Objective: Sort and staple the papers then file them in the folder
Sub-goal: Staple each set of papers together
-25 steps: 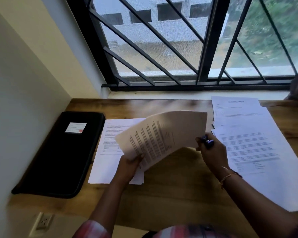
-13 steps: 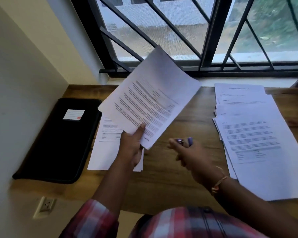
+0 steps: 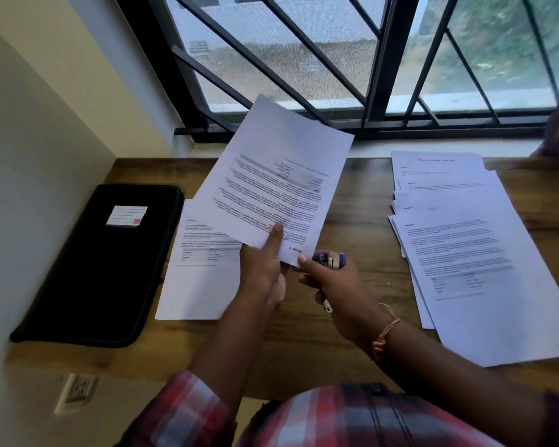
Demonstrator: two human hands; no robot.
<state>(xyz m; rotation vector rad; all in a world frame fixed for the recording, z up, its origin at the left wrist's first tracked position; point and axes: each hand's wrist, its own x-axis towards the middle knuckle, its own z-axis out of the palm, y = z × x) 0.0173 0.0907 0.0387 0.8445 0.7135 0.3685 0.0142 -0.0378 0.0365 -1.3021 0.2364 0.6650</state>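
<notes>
Sheets (image 3: pixel 281 175) above the desk (image 3: pixel 362 201) look light and floppy: your left hand (image 3: pixel 262 272) pinches their near edge, your right hand (image 3: pixel 336 285) grips the stapler (image 3: pixel 331 261) at the corner. Hold near it.

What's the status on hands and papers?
Left hand holds papers aloft. Right hand grips stapler beside their corner. Folder closed, nothing blocking.
</notes>
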